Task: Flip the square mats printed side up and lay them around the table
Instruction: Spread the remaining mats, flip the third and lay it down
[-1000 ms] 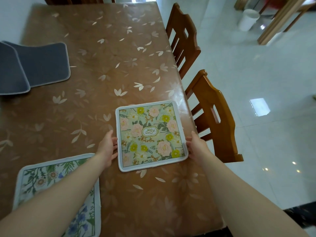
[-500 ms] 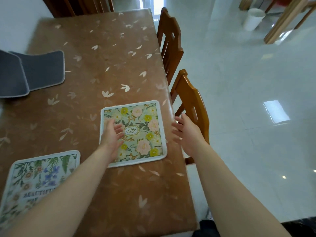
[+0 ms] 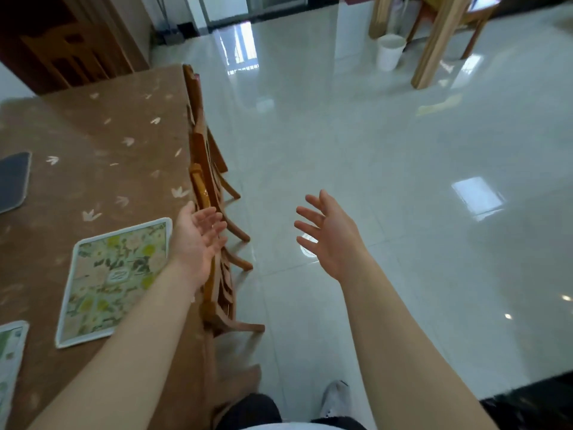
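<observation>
Both hands are empty, fingers spread and relaxed, so neither grip holds anything. The left hand (image 3: 198,240) hangs over the right edge of the worktop (image 3: 102,144), palm turned up, just beside the near corner of the yellow-flowered mat (image 3: 114,280). The right hand (image 3: 328,234) is well off the worktop, out over the tiled floor (image 3: 387,169), past the row of wooden chairs (image 3: 207,193).

That flowered mat lies flat, printed side up, by the worktop's right edge, and a second printed mat (image 3: 11,355) shows at the lower left border. What remains to turn is the grey mat (image 3: 14,180), backing side up, only partly in view at the far left. It lies to the left of both hands and further up the worktop, across the flowered mat from them. The left hand is clearly nearer; I judge it would lead the reach, with the right following across the chairs.
</observation>
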`<state>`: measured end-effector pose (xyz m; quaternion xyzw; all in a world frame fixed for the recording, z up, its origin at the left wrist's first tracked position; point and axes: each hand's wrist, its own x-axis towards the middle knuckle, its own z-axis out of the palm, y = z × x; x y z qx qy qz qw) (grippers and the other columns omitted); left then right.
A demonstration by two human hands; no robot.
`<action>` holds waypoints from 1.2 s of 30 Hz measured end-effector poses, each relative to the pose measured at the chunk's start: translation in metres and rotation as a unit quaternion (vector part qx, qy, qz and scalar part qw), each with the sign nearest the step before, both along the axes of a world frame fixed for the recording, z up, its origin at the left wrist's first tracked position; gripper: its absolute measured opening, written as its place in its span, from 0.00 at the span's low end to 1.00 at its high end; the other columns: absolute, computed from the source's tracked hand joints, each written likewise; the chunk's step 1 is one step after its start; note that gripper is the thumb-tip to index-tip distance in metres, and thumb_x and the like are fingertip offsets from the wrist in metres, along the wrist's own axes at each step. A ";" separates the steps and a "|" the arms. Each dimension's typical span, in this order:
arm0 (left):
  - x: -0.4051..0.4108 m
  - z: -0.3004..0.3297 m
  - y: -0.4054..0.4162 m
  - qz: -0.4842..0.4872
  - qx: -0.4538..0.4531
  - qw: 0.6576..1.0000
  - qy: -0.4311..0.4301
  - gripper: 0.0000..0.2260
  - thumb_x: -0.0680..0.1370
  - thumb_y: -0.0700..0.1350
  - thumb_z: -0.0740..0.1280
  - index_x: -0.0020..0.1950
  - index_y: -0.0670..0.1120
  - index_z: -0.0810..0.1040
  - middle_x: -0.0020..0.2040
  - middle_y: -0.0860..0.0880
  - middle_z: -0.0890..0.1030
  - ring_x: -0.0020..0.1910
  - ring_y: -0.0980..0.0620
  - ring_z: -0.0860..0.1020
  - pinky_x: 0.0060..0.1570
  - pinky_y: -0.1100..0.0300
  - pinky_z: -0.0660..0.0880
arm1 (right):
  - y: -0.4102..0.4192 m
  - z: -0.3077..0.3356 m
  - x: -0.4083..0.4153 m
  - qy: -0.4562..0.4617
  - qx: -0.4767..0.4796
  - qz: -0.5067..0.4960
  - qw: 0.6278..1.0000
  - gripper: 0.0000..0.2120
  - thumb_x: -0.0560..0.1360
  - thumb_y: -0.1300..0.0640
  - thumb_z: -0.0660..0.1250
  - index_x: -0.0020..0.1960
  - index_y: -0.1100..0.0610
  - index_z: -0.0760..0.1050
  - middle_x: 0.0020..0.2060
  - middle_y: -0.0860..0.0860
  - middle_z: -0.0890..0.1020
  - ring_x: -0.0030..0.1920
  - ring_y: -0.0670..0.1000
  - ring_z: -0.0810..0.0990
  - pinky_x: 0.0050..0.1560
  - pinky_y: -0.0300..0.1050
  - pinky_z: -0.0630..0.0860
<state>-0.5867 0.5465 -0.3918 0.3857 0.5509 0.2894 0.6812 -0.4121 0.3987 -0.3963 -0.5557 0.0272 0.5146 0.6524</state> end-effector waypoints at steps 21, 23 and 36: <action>0.192 -0.005 0.235 0.137 0.021 0.988 -0.066 0.18 0.81 0.58 0.60 0.51 0.47 0.83 0.48 0.48 0.86 0.50 0.49 0.84 0.49 0.53 0.80 | 0.253 0.025 0.199 -0.056 -0.032 0.099 0.993 0.20 0.83 0.40 0.61 0.66 0.50 0.80 0.61 0.51 0.85 0.59 0.55 0.85 0.56 0.53 0.80; 0.211 0.001 0.271 0.127 0.033 0.990 -0.053 0.20 0.80 0.60 0.59 0.54 0.47 0.83 0.50 0.48 0.87 0.51 0.50 0.85 0.46 0.54 0.79 | 0.290 0.032 0.219 -0.061 -0.019 0.100 0.993 0.19 0.83 0.40 0.61 0.65 0.50 0.80 0.60 0.51 0.86 0.59 0.54 0.85 0.56 0.53 0.80; 0.319 -0.001 0.463 0.220 0.057 0.973 -0.040 0.19 0.83 0.58 0.58 0.57 0.45 0.81 0.53 0.46 0.86 0.53 0.48 0.84 0.50 0.53 0.79 | 0.544 0.015 0.355 -0.031 0.017 0.213 0.976 0.21 0.84 0.40 0.58 0.66 0.51 0.80 0.61 0.51 0.85 0.60 0.55 0.84 0.53 0.53 0.80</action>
